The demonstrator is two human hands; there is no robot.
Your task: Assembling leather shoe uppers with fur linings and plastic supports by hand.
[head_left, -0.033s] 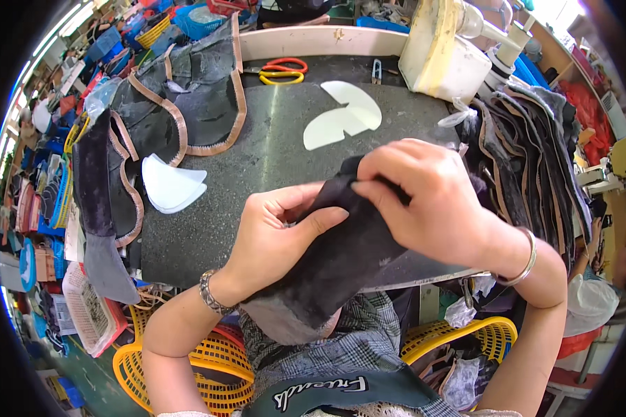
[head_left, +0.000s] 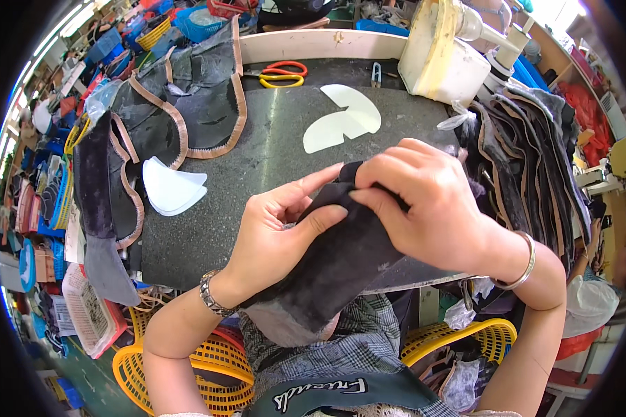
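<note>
Both my hands hold a black suede-like piece (head_left: pixel 327 271) over the front of the dark worktable (head_left: pixel 215 236). Its lower end is grey and hangs over my lap. My left hand (head_left: pixel 271 229) pinches the piece's left side between thumb and fingers, with the index finger stretched toward the top edge. My right hand (head_left: pixel 431 201) is closed on the upper edge, thumb against curled fingers, and a small black fold (head_left: pixel 350 172) sticks up beside it. What lies under the right fingers is hidden. Beyond my hands lies a notched white cutout (head_left: pixel 344 118).
White rounded pieces (head_left: pixel 174 187) lie at left, near black pieces with brown edging (head_left: pixel 215 118). Scissors (head_left: pixel 283 74) with red and yellow handles are at the back. A whitish machine (head_left: pixel 445 62) stands back right, beside stacked dark pieces (head_left: pixel 528 153). Yellow baskets (head_left: pixel 219 375) flank my lap.
My left index finger has stretched out toward the upper edge of the black piece, and the small fold there shows more clearly. The right hand keeps nearly the same place.
</note>
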